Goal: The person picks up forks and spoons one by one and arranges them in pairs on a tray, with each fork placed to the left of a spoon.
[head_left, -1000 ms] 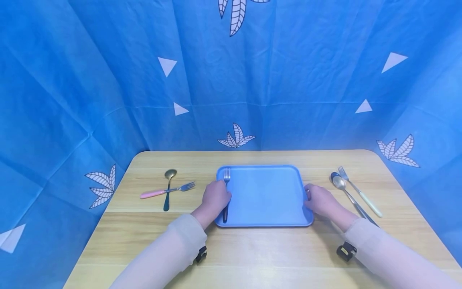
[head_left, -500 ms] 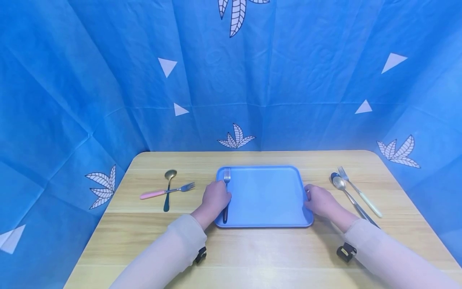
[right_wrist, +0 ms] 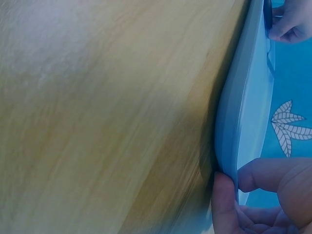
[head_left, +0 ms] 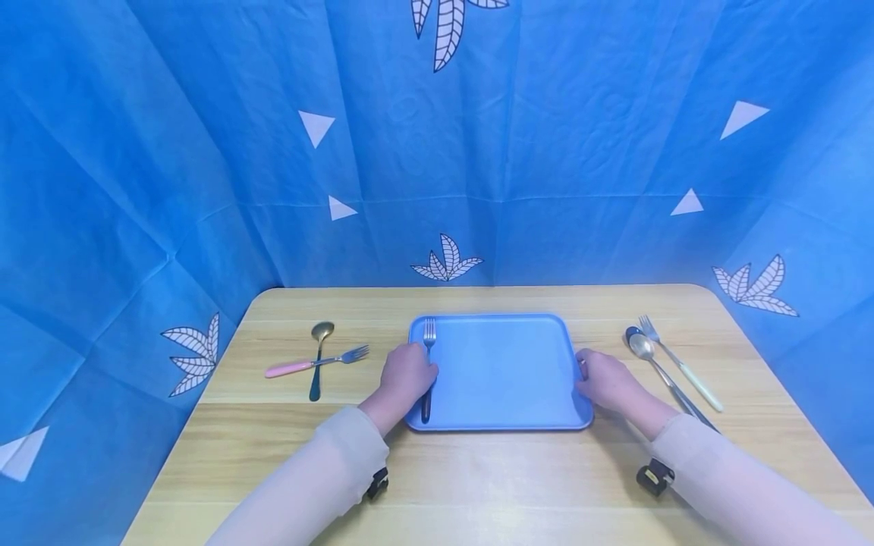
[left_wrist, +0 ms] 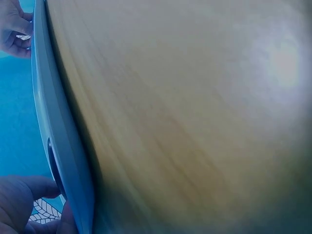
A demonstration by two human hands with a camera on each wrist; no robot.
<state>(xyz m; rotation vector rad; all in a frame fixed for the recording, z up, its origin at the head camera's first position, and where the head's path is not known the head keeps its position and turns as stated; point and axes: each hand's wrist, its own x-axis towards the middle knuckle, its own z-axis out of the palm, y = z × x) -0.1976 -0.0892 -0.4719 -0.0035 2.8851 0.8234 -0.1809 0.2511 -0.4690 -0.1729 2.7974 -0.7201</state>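
A blue rectangular tray (head_left: 505, 371) lies on the table, pinched at both short sides. My left hand (head_left: 407, 374) grips its left rim and covers the middle of a dark-handled fork (head_left: 429, 334) lying along that side. In the left wrist view, the left thumb (left_wrist: 41, 186) is at the rim beside the fork's dark handle. My right hand (head_left: 606, 377) holds the right rim; in the right wrist view its fingers (right_wrist: 224, 200) pinch the tray edge.
On the left, a pink-handled fork (head_left: 290, 368) crosses a dark-handled spoon (head_left: 322, 331). On the right lie a pale-handled fork (head_left: 699, 387), a silver spoon (head_left: 642, 346) and another dark-looking spoon head (head_left: 632, 331). Blue patterned cloth (head_left: 580, 152) surrounds the wooden table (head_left: 505, 485).
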